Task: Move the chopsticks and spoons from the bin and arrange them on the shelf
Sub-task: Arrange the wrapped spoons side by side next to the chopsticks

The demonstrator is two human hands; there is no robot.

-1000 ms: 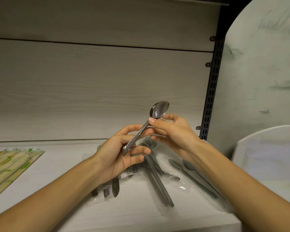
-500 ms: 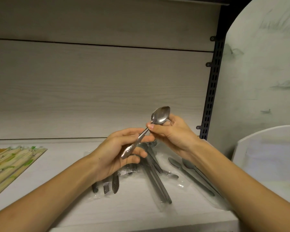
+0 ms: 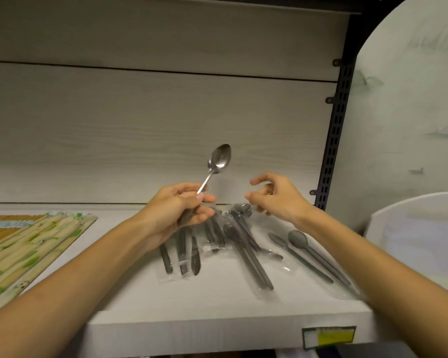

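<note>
Chopsticks (image 3: 23, 244) in printed packs lie at the shelf's (image 3: 217, 324) left edge. Your left hand (image 3: 176, 210) pinches a bare spoon (image 3: 219, 158) by its handle, bowl tilted up. Wrapped spoons (image 3: 246, 244) sprawl mid-shelf. Your right hand (image 3: 277, 197) hovers above them, fingers loosely spread, holding nothing.

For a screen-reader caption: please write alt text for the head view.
A left hand holds a shiny metal spoon upright above plastic-wrapped dark cutlery on a pale wooden shelf; the right hand hovers empty alongside.
</note>
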